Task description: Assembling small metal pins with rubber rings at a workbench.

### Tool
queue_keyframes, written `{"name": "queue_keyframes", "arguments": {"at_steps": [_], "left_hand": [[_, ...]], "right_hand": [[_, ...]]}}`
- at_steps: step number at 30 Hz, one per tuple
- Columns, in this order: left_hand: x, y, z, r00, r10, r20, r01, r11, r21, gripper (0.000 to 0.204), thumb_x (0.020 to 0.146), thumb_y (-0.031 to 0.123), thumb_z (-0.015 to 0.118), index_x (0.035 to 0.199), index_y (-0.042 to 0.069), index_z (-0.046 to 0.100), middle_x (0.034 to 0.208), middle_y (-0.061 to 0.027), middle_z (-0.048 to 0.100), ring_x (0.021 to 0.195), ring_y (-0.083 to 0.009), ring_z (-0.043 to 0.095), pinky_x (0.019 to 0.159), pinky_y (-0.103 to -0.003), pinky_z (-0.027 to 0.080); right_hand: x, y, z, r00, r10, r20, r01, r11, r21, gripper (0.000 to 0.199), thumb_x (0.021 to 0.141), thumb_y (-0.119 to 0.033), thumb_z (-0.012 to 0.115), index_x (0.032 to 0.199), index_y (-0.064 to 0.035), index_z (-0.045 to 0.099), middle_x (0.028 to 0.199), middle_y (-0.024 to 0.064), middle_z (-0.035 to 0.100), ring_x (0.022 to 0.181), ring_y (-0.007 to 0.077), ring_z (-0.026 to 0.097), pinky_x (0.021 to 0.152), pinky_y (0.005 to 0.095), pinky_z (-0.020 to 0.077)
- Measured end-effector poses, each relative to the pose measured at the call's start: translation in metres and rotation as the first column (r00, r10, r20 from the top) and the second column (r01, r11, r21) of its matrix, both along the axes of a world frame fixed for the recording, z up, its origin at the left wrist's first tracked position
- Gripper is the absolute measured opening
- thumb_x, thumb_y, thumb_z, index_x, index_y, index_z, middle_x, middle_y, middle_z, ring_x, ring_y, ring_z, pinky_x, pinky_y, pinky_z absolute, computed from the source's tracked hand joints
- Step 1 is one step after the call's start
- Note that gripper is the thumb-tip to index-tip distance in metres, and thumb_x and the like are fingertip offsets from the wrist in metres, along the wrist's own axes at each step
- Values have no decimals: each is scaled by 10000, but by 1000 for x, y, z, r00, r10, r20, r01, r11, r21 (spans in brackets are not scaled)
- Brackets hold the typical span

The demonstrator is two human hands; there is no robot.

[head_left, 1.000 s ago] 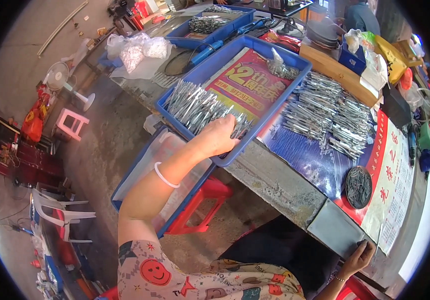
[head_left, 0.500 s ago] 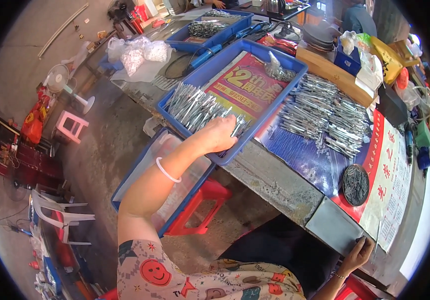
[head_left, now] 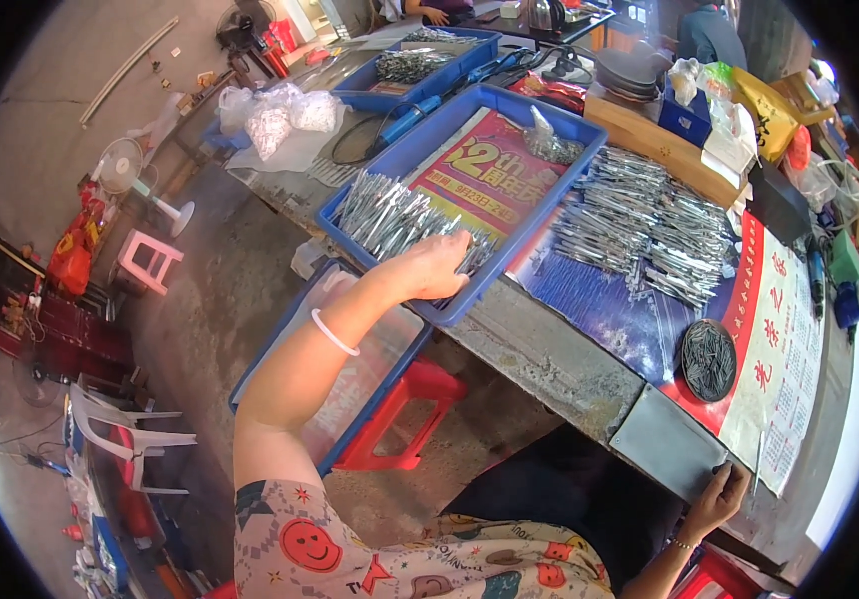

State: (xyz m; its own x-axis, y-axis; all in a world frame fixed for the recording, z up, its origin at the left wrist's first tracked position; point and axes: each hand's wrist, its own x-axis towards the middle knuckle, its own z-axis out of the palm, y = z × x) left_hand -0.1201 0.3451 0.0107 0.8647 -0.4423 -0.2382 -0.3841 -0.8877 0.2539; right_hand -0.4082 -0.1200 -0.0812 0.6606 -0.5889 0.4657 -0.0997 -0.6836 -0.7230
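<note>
My left hand is at the near corner of a blue plastic tray, its fingers curled down against a row of thin silvery metal pieces. The fingertips are hidden, so what they grip does not show. A pale bangle circles that forearm. Over the table's front edge, by a flat grey metal plate, my right hand is closed in a pinch. Something small and dark shows at its fingertips, too small to name. A printed sheet and a clear bag of small parts also lie in the tray.
Piles of similar metal pieces cover a poster right of the tray. Nearer stands a round dark dish of small dark pins. Below the table edge are a red stool and another blue-rimmed tray. More blue trays stand behind.
The view has shifted slightly. My left hand stays at the metal pieces in the tray, and my right hand keeps its pinch by the plate with barely any movement.
</note>
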Motion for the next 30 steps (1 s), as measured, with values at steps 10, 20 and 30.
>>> {"name": "queue_keyframes", "arguments": {"at_steps": [10,20,30], "left_hand": [[-7,-8,-3,998,7,56,-8,1000,21,388,831,120,595,1123,-54,408,1050,-301,573,1023,-447,554,880,-468,446],[-9,-18,2,996,25,85,-38,987,158,271,855,54,489,1071,-78,392,1028,-311,578,962,-453,581,817,-480,474],[-14,-19,-4,981,-6,195,-33,980,195,272,851,12,470,1098,-77,397,1039,-317,583,972,-437,604,834,-473,497]], "right_hand": [[4,5,5,999,28,31,-28,1000,-2,98,933,-81,542,900,12,550,741,14,503,679,96,442,608,230,386],[5,6,6,996,48,70,-49,999,17,114,943,-88,537,884,9,543,734,18,518,666,86,446,596,225,386],[5,12,12,995,68,72,-70,997,18,118,940,-91,542,880,10,544,729,17,514,673,86,450,599,226,390]]}}
